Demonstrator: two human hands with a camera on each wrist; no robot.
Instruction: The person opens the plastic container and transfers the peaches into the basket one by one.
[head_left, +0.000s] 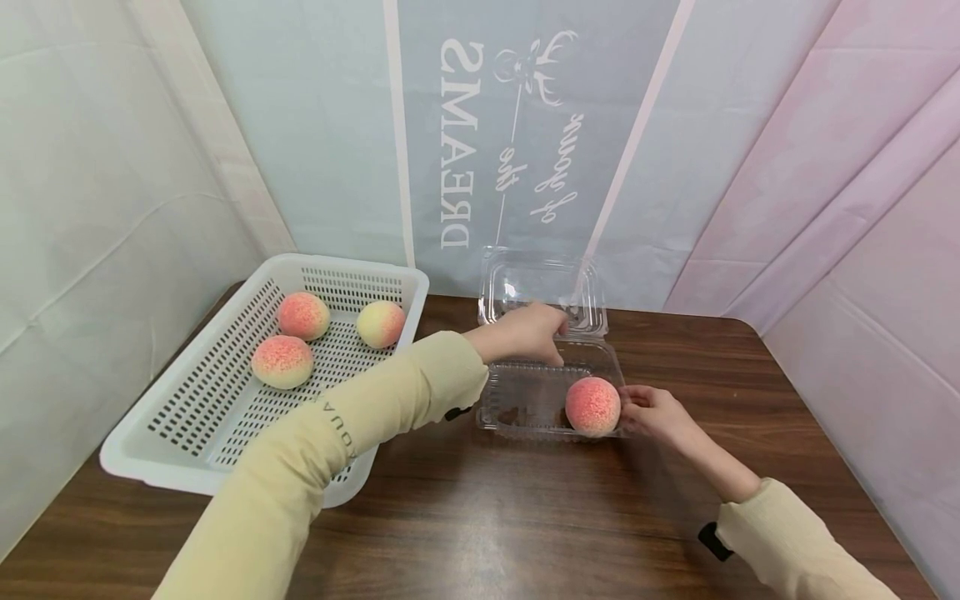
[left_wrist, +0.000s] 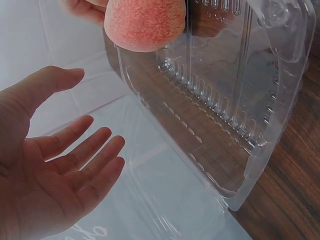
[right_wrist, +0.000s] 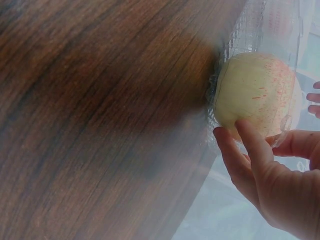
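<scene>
A clear plastic clamshell container [head_left: 525,408] sits on the table with its lid [head_left: 543,283] raised at the back. One pink peach [head_left: 592,407] lies in the container's front right corner. My right hand [head_left: 660,415] pinches the container's right edge beside the peach. In the right wrist view, the thumb is at the rim and the fingers [right_wrist: 255,145] press the outer wall, with the peach's yellow side showing through. Over the container's back part hovers my left hand [head_left: 528,333]. The left wrist view shows its fingers [left_wrist: 87,165] spread loosely and holding nothing.
To the left stands a white perforated basket [head_left: 168,473]. It holds two pink peaches [head_left: 282,362] on its left side and a yellow-pink peach [head_left: 381,324] on its right. Behind the brown wooden table [head_left: 480,525] hangs a printed curtain [head_left: 322,125].
</scene>
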